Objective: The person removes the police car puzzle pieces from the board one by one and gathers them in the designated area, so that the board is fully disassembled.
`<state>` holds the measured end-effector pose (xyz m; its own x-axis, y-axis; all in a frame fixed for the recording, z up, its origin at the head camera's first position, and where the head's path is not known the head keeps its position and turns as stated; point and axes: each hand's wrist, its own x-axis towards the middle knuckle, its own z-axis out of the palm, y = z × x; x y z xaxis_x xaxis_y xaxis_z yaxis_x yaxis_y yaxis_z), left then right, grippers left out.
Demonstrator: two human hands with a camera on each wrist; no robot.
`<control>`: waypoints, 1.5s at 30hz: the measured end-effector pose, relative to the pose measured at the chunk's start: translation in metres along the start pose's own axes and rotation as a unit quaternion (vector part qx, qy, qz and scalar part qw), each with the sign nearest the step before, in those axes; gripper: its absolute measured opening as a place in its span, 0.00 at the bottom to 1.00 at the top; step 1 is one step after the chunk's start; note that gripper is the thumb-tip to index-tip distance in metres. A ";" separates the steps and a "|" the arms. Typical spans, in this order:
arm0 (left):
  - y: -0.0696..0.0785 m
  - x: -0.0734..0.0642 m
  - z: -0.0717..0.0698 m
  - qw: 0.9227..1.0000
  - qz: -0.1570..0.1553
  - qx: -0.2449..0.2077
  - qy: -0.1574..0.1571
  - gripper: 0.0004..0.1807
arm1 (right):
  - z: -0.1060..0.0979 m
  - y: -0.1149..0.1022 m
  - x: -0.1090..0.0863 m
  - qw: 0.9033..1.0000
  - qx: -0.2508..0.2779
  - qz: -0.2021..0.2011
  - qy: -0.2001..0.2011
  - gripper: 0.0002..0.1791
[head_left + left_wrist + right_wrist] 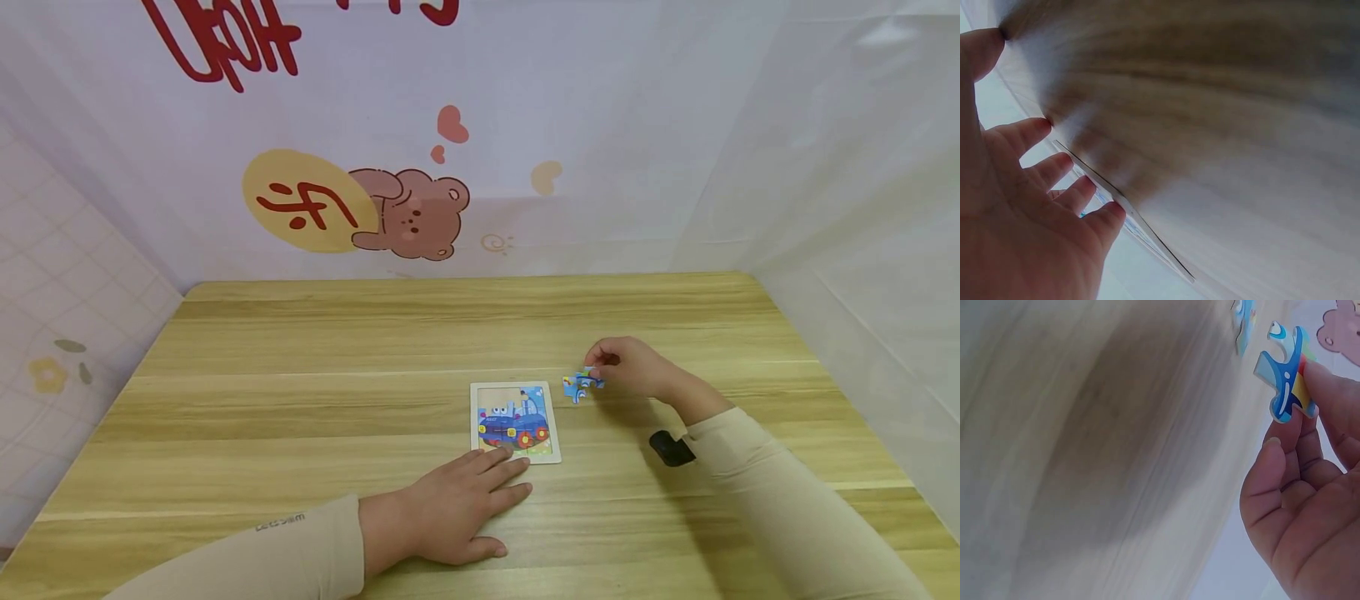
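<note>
A jigsaw puzzle (pixel 555 425) in a white frame lies on the table, most of its blue vehicle picture in place and bare board showing at the upper left. My left hand (pixel 457 504) rests with fingers spread, its fingertips on the frame's near edge; the left wrist view shows the fingers (pixel 1075 197) at the frame's rim (pixel 1147 231). Right of the frame, my right hand (pixel 630 367) pinches a blue and yellow puzzle piece (pixel 1288 375) between thumb and fingers, above the table. Another loose puzzle piece (pixel 573 390) lies beside it.
The wooden table (pixel 300 350) reaches back to a white cloth backdrop (pixel 600 100) printed with a bear. White cloth also hangs along the left and right sides. A black object (pixel 672 448) sits at the right wrist.
</note>
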<state>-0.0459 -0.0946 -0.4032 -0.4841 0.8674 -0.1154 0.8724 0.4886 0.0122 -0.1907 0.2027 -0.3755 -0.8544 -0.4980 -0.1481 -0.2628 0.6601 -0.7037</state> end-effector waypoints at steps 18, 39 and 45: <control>-0.001 0.001 -0.001 1.000 0.004 -0.003 0.001 0.35 | -0.009 0.019 -0.008 0.999 0.008 0.034 -0.039 0.04; 0.000 0.001 -0.001 1.000 0.003 -0.010 -0.005 0.35 | -0.007 0.025 -0.001 0.998 -0.025 0.035 -0.050 0.03; 0.000 0.000 0.000 1.000 0.005 -0.010 0.000 0.35 | -0.007 0.023 0.000 0.997 -0.037 0.031 -0.056 0.03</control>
<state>-0.0460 -0.0944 -0.4028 -0.4756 0.8722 -0.1143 0.8756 0.4818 0.0330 -0.2000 0.2224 -0.3868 -0.8162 -0.5114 -0.2688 -0.2467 0.7292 -0.6383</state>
